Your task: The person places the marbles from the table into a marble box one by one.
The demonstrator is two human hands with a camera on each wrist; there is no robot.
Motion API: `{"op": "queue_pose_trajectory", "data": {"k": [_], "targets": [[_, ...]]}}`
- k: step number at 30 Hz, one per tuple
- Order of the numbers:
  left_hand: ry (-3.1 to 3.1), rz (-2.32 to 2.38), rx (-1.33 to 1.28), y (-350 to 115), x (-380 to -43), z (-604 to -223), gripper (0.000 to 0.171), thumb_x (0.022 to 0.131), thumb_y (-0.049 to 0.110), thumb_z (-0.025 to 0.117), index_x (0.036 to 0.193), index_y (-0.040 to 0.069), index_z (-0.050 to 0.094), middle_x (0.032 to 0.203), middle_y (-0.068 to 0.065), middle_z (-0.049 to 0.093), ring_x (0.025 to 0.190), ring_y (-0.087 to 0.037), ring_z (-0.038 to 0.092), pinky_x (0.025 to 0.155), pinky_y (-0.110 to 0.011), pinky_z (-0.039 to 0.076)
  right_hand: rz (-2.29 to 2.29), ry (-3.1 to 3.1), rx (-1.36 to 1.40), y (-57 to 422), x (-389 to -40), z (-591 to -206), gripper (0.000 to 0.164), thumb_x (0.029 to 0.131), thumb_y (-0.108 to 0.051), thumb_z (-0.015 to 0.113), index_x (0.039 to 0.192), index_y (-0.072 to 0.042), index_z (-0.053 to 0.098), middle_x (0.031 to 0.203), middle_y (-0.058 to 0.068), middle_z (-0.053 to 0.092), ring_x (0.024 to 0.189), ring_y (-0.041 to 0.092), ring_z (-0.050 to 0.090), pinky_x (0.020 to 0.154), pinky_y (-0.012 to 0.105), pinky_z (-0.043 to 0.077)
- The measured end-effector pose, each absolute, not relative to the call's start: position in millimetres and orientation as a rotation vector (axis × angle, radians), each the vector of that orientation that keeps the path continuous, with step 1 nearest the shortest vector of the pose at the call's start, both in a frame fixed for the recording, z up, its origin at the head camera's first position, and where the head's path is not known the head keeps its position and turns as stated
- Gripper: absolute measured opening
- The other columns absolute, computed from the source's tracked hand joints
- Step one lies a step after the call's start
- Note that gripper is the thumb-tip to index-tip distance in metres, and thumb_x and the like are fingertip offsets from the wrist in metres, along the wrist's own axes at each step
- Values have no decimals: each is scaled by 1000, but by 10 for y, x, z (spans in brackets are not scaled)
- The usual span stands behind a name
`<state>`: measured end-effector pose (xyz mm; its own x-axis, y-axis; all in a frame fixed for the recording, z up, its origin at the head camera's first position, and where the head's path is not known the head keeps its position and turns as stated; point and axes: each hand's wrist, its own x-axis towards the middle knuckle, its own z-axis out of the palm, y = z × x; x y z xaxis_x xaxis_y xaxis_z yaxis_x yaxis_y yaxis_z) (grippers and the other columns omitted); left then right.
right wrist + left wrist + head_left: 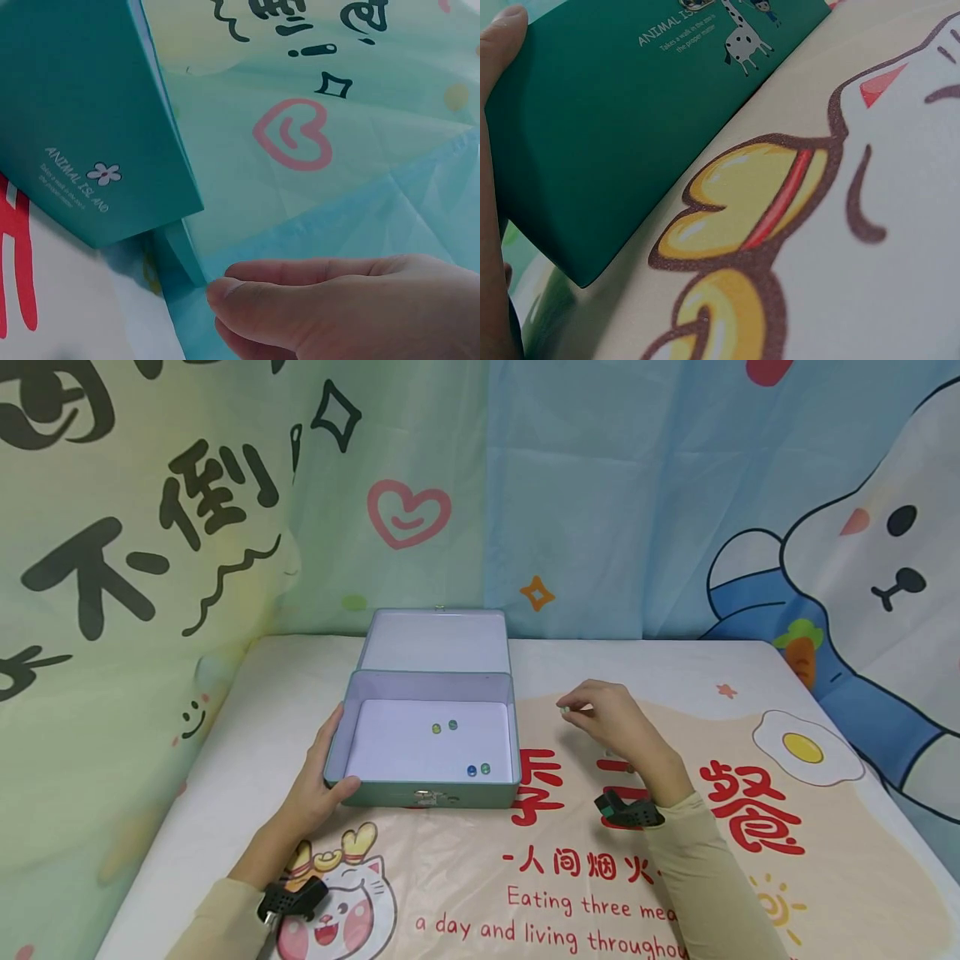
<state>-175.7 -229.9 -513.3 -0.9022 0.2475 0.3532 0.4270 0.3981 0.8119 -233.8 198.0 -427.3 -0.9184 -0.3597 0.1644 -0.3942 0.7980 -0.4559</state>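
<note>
A green metal tin box [438,795] stands with its lid [435,641] raised at the back. Inside lie several small glass marbles: a yellowish one [437,728] beside a green one [453,725], and a blue one [472,771] beside another green one [485,768]. My left hand [321,783] grips the box's left side, thumb at its front corner. To the right of the box, my right hand [611,714] is held above the table and pinches a small pale marble [565,710] between thumb and fingertips. In the right wrist view the right hand [330,307] hides that marble.
The table bears a printed cloth [570,910] with red characters and cartoon figures. A printed curtain [570,510] hangs directly behind the table. Dark wrist cameras sit on the left wrist [294,900] and right wrist [630,810].
</note>
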Motion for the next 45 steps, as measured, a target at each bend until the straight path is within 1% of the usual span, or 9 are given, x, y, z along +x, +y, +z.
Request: {"op": "queue_pose_trajectory", "data": {"k": [12, 21, 30, 39, 45], "targets": [[-2482, -1506, -601, -2290, -1749, -5116, 96, 82, 54, 62, 154, 22, 8, 160, -9, 10, 140, -43, 15, 99, -77, 14, 771, -2943, 608, 1888, -2275, -4200, 21, 86, -13, 70, 106, -7, 72, 98, 6, 69, 92, 21, 65, 83, 39, 55], [-2474, -1514, -608, -2288, -1764, -5130, 96, 82, 52, 63, 154, 22, 8, 160, -9, 10, 141, -42, 15, 100, -76, 14, 757, -2927, 664, 1818, -2206, -4140, 23, 86, -13, 70, 108, -7, 72, 99, 6, 69, 91, 20, 65, 83, 39, 55], [-2455, -1534, -616, -2284, -1749, -5106, 96, 82, 49, 64, 154, 18, 9, 159, -11, 12, 139, -43, 17, 100, -74, 15, 738, -2920, 719, 1739, -2173, -4135, 23, 86, -14, 69, 109, -8, 71, 100, 5, 70, 90, 18, 64, 82, 37, 55], [-2457, -1528, -620, -2298, -1751, -5123, 96, 82, 48, 64, 154, 20, 9, 159, -11, 11, 140, -43, 16, 100, -76, 15, 763, -2926, 749, 1662, -2140, -4123, 22, 86, -14, 69, 108, -10, 71, 102, 4, 70, 92, 18, 65, 82, 36, 55], [-2445, -1521, -634, -2302, -1755, -5129, 96, 81, 47, 65, 154, 20, 10, 159, -10, 12, 140, -41, 17, 100, -75, 15, 826, -2930, 756, 1606, -2130, -4122, 24, 86, -12, 69, 109, -8, 71, 103, 5, 70, 93, 18, 65, 84, 37, 54]]}}
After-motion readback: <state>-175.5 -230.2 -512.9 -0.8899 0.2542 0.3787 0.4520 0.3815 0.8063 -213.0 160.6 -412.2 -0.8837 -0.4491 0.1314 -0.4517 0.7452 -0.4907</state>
